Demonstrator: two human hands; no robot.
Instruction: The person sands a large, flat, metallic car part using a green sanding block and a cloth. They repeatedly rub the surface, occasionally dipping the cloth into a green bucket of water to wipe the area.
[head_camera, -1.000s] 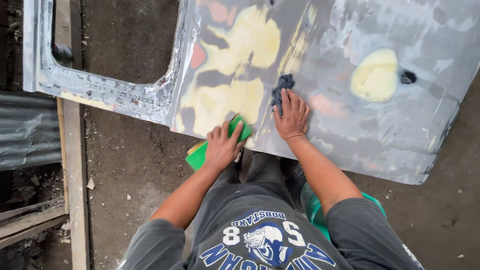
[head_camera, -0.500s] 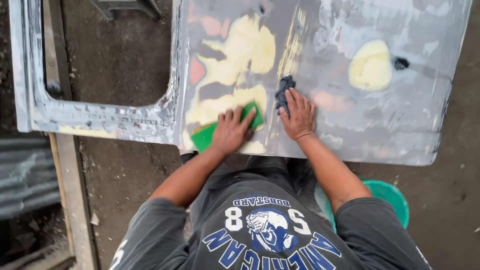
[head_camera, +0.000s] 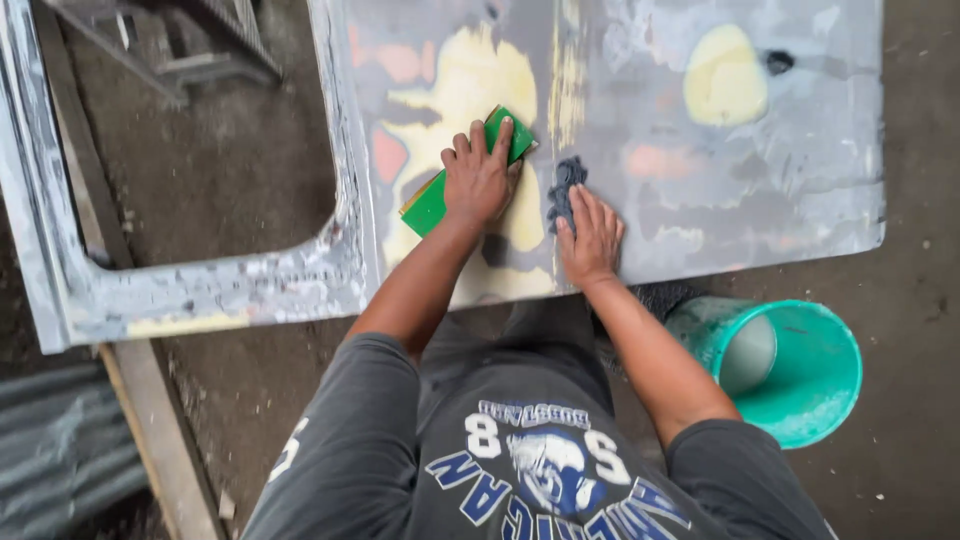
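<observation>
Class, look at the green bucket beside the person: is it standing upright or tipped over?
Upright. The green bucket stands on the ground with its round mouth facing up to the camera, inner wall visible all round. Whether it holds water cannot be told.

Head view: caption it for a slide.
Left hand presses green block on car door; right hand holds dark rag.

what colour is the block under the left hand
Bright green, seen in the head view: the block lies flat under the left hand on the door panel.
</observation>
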